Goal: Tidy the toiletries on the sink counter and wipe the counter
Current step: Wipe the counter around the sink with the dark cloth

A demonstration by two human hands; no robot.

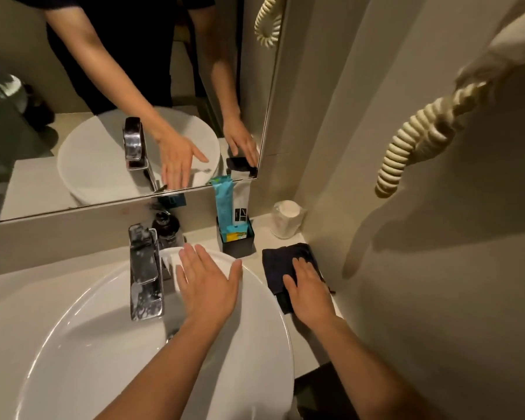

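At the far left, only a strip of pale counter (43,268) is seen beside the white basin (73,344), whose near and left edges are cut off by the frame. A chrome tap (144,271) rises behind the bowl, its surface flecked with what may be water marks or foam; which cannot be told. Just behind it a dark pump bottle (165,225) is half hidden by the tap, and its label cannot be read.

The left hand (208,283) is laid flat, fingers spread wide, palm down over the far rim of the basin, with nothing held. A pale fold beneath its fingertips may be a cloth or only the rim's shine.

To the right, a black holder (240,247) stands on the counter against the wall, just beside the basin rim. A blue packet (223,201) and a white sachet (241,204) stand upright in it, with a yellow and blue item (235,236) tucked low; the print on these is too small to be made out.

Further right, a wrapped paper roll (285,218) is set in the corner. In front of it, the dark cloth (285,265) lies on the counter, pressed flat under the right hand (308,291), whose fingers are extended rather than curled; the cloth's near part is covered by the palm.

On the right wall, a cream coiled cord (412,140) hangs from a blurred, cropped appliance.
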